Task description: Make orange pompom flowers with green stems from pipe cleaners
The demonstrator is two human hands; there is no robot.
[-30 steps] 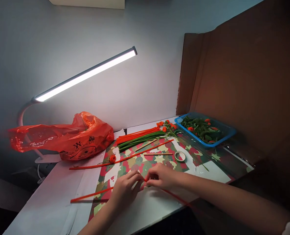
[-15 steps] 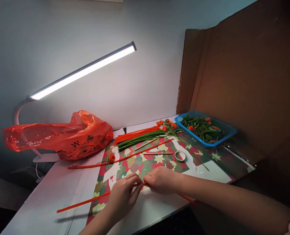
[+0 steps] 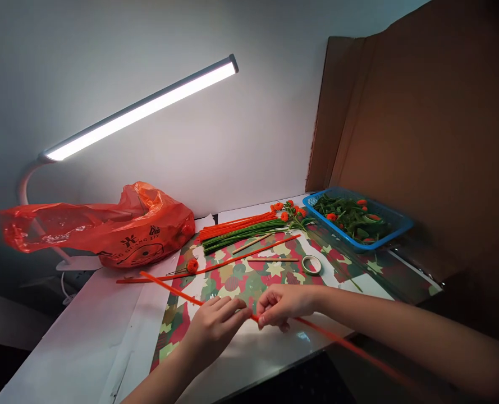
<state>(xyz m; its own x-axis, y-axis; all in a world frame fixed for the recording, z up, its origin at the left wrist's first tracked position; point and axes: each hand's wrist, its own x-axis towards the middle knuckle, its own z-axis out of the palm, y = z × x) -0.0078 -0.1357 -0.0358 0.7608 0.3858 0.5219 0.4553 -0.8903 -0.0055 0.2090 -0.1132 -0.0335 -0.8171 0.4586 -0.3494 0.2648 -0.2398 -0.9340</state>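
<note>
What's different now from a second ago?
The orange strip in the left hand and right hand has swung: its left end, earlier pointing down and left, now rises up and away. More of its right side shows. Both hands keep hold. The tape roll, wooden sticks, bag and basket stay put.

Matt, fuzzy-looking pipe cleaner (image 3: 171, 288); glossy, crinkled plastic bag (image 3: 167, 224)

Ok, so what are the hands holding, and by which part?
The left hand and right hand pinch an orange strand partway along its length.
</note>
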